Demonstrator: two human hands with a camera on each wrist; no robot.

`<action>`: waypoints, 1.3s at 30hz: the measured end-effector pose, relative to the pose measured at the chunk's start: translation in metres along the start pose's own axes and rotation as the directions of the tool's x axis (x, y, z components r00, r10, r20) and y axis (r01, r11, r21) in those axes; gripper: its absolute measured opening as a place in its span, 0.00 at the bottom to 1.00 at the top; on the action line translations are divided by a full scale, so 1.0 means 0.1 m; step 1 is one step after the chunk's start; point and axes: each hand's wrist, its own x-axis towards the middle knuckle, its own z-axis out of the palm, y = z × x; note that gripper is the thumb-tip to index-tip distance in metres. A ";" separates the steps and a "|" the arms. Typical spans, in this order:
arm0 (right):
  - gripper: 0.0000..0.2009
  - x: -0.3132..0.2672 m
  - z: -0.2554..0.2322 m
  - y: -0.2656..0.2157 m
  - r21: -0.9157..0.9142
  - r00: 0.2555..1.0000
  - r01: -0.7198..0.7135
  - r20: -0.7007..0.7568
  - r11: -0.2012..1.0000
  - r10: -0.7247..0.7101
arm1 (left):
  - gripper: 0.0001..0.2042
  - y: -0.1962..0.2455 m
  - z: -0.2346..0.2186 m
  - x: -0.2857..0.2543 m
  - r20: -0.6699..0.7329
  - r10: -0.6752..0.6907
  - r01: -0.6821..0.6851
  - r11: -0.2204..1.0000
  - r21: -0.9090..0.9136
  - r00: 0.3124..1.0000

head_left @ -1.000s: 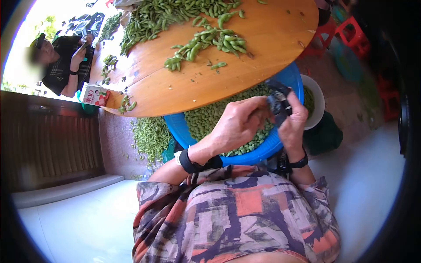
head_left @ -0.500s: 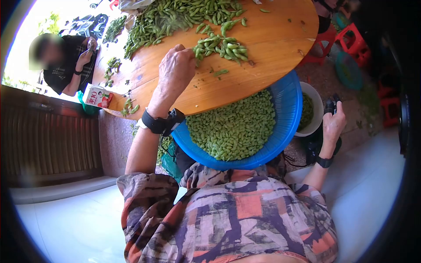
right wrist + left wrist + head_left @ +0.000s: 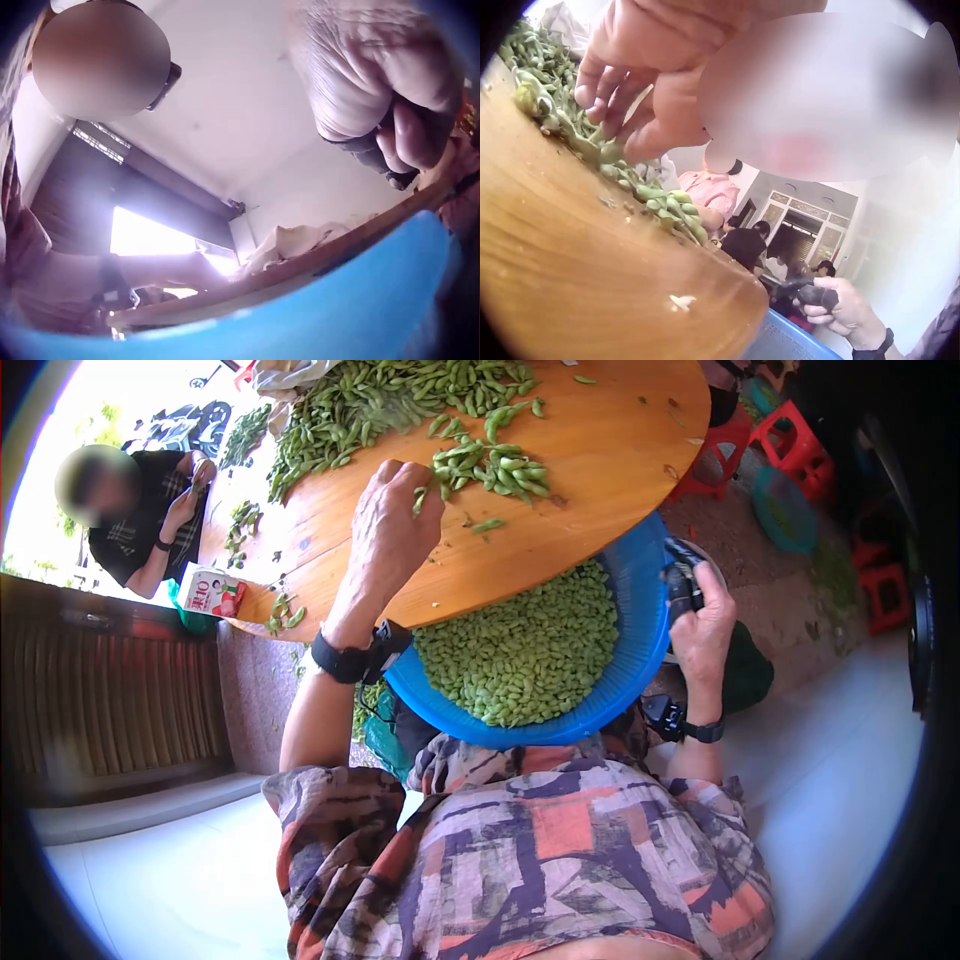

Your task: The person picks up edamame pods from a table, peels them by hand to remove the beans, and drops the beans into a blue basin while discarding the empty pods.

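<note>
Green pods [image 3: 510, 468] lie in a small pile on the wooden table [image 3: 590, 480]. At the pile's left side my left hand [image 3: 392, 545] pinches a green pod [image 3: 419, 501] between thumb and fingers. The left wrist view has this hand [image 3: 660, 67] low over the pods [image 3: 676, 208], fingers bent. My right hand [image 3: 704, 625] grips a small dark object [image 3: 684, 575] beside the right rim of the blue basin [image 3: 648, 575], which holds shelled green beans [image 3: 520, 650]. In the right wrist view the curled fingers partly hide the dark object [image 3: 367, 156].
A larger pod heap [image 3: 350, 420] covers the table's far part. A printed carton [image 3: 212, 592] stands near its left edge, close to a seated person [image 3: 140, 520]. Red stools [image 3: 800, 450] and a teal basket [image 3: 784, 510] are at the right.
My left hand has gone from above the basin to the pods on the table, and a pod now shows in its fingers. My right hand swung out to the right, then back to the basin's rim.
</note>
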 end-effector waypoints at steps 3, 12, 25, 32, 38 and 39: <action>0.12 -0.11 0.16 -0.17 0.239 0.978 -0.109 0.198 0.965 0.062 | 0.09 0.31 -0.09 -0.20 0.162 -0.102 0.157 0.914 -0.375 0.981; 0.09 -0.26 0.29 -0.48 0.564 0.727 -0.571 0.685 0.597 0.048 | 0.06 1.01 0.17 -0.98 0.596 -0.195 0.625 0.157 -0.765 0.779; 0.11 -0.33 0.31 -0.36 0.603 0.734 -0.490 0.675 0.630 -0.076 | 0.04 0.90 0.34 -1.20 0.440 -0.211 0.479 0.195 -0.856 0.873; 0.10 -0.31 0.14 -0.26 0.553 0.567 -0.777 0.822 0.303 -0.047 | 0.10 0.95 0.52 -1.27 0.689 0.166 0.646 -0.551 -0.529 0.706; 0.08 -0.15 0.05 -0.06 0.333 0.666 -0.517 0.735 0.789 0.126 | 0.16 1.13 0.68 -0.94 0.672 -0.115 0.681 0.099 -0.725 0.732; 0.07 -0.14 0.10 -0.03 0.332 0.738 -0.310 0.675 0.891 0.006 | 0.23 1.07 0.71 -0.91 0.711 -0.052 0.707 0.183 -0.683 0.701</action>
